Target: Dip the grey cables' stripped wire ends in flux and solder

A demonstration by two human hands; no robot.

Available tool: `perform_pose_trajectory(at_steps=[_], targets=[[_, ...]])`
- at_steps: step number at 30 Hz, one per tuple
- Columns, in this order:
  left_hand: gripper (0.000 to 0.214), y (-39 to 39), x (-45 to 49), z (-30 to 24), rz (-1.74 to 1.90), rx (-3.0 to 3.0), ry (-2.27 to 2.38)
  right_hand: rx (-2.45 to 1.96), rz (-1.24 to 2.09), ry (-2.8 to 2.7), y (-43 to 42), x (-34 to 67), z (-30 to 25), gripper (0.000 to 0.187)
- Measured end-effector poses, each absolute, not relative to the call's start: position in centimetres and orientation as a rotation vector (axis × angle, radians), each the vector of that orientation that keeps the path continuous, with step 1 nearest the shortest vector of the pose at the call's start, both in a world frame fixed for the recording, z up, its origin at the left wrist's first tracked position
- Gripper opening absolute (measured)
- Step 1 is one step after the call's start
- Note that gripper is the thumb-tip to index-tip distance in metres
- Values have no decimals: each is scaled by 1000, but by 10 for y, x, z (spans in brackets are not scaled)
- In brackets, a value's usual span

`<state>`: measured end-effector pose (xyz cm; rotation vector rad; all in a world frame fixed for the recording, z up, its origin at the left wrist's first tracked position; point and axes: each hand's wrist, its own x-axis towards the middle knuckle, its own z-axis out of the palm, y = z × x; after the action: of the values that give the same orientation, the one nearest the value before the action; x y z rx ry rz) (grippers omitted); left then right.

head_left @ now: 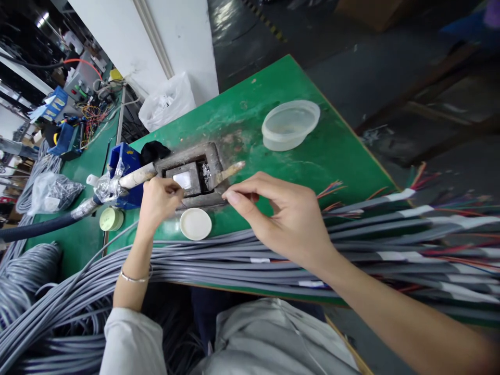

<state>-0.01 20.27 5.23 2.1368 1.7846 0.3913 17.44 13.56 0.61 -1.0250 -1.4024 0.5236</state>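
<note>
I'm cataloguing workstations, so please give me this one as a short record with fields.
Left hand: fingers curled, beside the metal-framed pot; anything held is unclear
Right hand: thumb and index tips close together; anything held is too small to tell
Pot: silvery patch inside, wooden-looking stick at its right side
White round dish: in front of the pot
Clear tub: farther right on the green table
Grey cables: bundled along the near edge, coloured wires exposed at right
</note>
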Motion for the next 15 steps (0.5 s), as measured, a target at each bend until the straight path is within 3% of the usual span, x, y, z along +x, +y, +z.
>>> perform_pose_trajectory(at_steps=[5, 15], targets=[[18, 240, 2, 38, 0, 2344, 1843, -1036, 494, -1393, 137, 177, 6, 11], [25, 263, 15, 23, -201, 2392, 1942, -1074, 528, -1414, 136, 181, 8, 13]])
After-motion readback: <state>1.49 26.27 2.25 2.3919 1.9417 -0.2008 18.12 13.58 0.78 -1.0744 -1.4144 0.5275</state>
